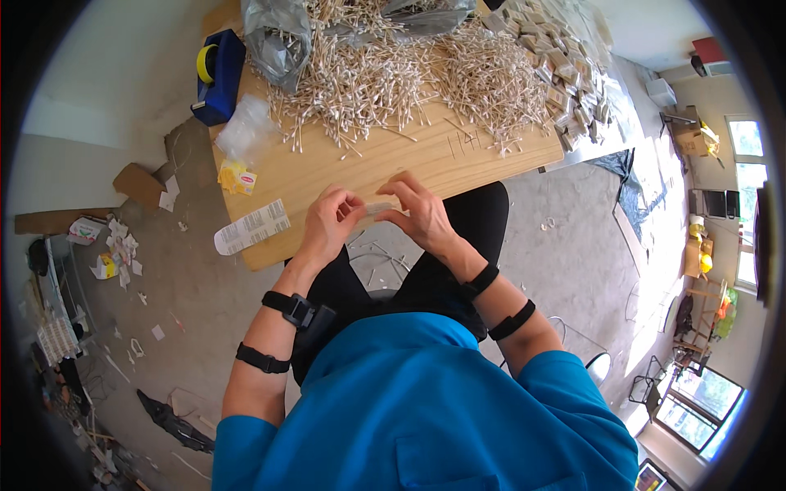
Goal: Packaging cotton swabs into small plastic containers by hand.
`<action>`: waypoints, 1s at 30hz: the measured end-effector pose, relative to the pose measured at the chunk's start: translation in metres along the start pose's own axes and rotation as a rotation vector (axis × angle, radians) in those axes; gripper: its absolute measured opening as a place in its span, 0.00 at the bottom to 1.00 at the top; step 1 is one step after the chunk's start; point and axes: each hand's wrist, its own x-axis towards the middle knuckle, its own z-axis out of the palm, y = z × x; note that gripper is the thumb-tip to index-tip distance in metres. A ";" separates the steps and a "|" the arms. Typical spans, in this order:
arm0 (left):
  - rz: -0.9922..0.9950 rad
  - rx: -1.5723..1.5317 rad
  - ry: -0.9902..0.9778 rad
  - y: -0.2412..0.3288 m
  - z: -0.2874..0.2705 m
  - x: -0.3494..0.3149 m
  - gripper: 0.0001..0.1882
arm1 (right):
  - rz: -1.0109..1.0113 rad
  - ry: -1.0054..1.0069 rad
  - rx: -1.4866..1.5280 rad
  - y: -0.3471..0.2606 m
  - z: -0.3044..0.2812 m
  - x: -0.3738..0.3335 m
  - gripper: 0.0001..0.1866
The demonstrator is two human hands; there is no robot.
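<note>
My left hand [334,217] is closed, thumb and fingertips pinching one end of a small translucent whitish packet [376,209] at the table's near edge. My right hand [419,216] is at the packet's other end, thumb and fingers curved and apart; its thumb tip lies close to the lower edge. Contents of the packet are too small to make out. Beside my left hand, a white sheet of printed labels [254,227] lies at the table's left corner. A large heap of cotton swabs [360,90] covers the far part of the wooden table [344,168].
A blue tape dispenser [219,78] with yellow tape stands at the far left. Near it lie clear plastic bags [247,128] and yellow cards [237,177]. Grey plastic bags [277,41] rest by the swabs; many small packed boxes [566,74] pile up at far right. Litter dots the floor.
</note>
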 end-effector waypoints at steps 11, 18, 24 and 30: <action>0.282 0.133 -0.013 0.010 0.002 0.001 0.09 | 0.018 0.030 0.125 0.010 0.009 -0.012 0.09; 0.376 0.275 0.057 0.012 0.007 0.000 0.04 | -0.059 0.063 -0.006 0.003 0.015 -0.006 0.05; 0.332 0.183 -0.029 0.009 0.003 -0.001 0.04 | -0.060 0.023 -0.001 0.011 0.021 -0.012 0.07; 0.359 0.180 -0.029 0.009 0.007 -0.010 0.03 | -0.090 0.000 0.087 0.017 0.022 -0.017 0.06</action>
